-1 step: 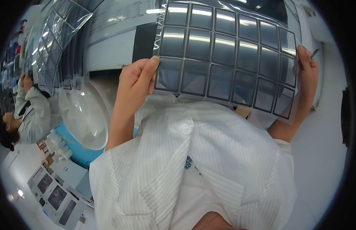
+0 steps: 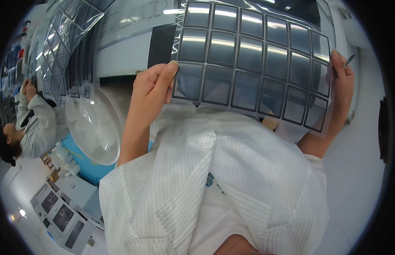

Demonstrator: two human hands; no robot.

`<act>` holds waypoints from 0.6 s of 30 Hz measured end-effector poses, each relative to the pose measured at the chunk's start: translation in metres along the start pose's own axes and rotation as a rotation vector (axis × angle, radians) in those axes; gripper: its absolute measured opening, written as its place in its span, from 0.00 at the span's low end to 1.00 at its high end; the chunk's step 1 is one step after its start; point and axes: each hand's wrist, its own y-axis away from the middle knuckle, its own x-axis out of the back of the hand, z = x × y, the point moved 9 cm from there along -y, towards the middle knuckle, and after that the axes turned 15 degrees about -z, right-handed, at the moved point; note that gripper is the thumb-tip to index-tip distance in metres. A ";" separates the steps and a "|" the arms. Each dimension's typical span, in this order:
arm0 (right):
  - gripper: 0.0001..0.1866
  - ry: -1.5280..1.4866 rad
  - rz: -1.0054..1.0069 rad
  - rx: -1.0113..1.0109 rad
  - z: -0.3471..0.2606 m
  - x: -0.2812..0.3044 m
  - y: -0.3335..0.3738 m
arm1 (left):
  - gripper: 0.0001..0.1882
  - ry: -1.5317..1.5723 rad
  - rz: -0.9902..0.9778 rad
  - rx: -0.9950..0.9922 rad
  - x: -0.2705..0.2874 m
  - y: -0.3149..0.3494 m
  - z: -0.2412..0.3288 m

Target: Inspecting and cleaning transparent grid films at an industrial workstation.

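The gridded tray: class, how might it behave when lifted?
The gridded tray is probably light: the left hand and right hand hold it by its edges. Clear and thin-looking, it may flex if pushed. Bright reflections suggest slipperiness.

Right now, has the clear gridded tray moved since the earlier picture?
No, not visibly in any direction: the clear gridded tray lines up with the black panel beside it as before.

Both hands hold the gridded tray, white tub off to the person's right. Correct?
Wrong side: the head view shows the white tub off to the person's left. Left hand and right hand do hold the gridded tray.
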 end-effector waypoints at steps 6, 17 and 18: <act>0.10 0.024 -0.017 -0.015 -0.003 -0.002 0.001 | 0.23 -0.008 0.022 0.029 0.001 0.001 -0.001; 0.17 -0.013 -0.019 0.022 -0.020 -0.019 0.003 | 0.23 -0.031 0.016 0.060 0.002 0.003 -0.001; 0.17 -0.017 -0.044 0.039 -0.022 -0.022 0.002 | 0.23 -0.030 0.009 0.058 0.002 0.003 -0.001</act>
